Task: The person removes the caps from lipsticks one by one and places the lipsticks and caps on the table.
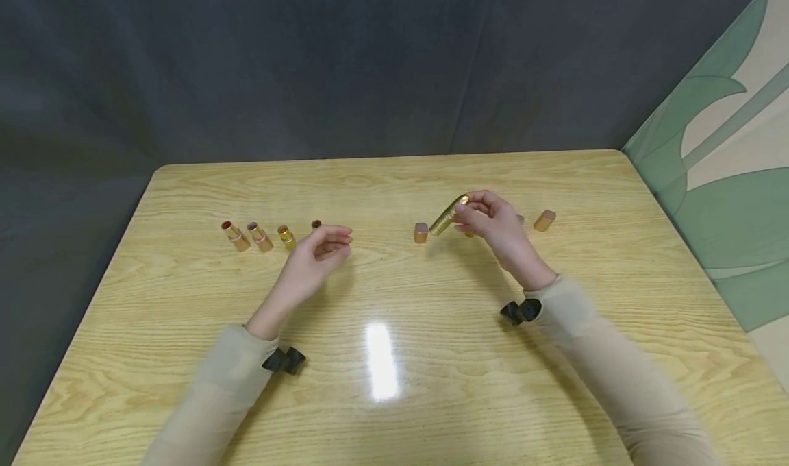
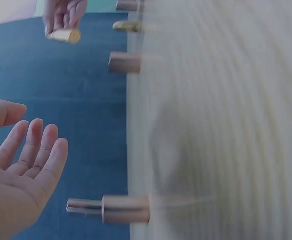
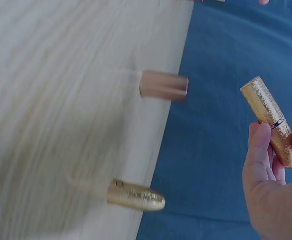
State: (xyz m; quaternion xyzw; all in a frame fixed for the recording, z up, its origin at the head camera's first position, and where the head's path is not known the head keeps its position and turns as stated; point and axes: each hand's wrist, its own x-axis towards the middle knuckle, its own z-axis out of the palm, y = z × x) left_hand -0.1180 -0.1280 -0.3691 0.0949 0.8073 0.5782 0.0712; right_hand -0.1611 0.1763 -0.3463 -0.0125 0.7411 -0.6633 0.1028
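My right hand pinches a gold lipstick tube between thumb and fingers, tilted and raised above the table. In the right wrist view the tube has a textured gold surface and a dark ring round it. My left hand holds nothing; its fingers are relaxed, and it hovers by an uncapped lipstick, partly hidden behind it in the head view. The left wrist view shows this rose-gold lipstick base standing upright. Close below my right hand stands a gold cap, mostly hidden in the head view.
Left of my left hand stand a gold lipstick base and two rose-gold ones, uncapped, in a row. Rose-gold caps stand on the right side, one farthest right. The wooden table ends at a dark curtain.
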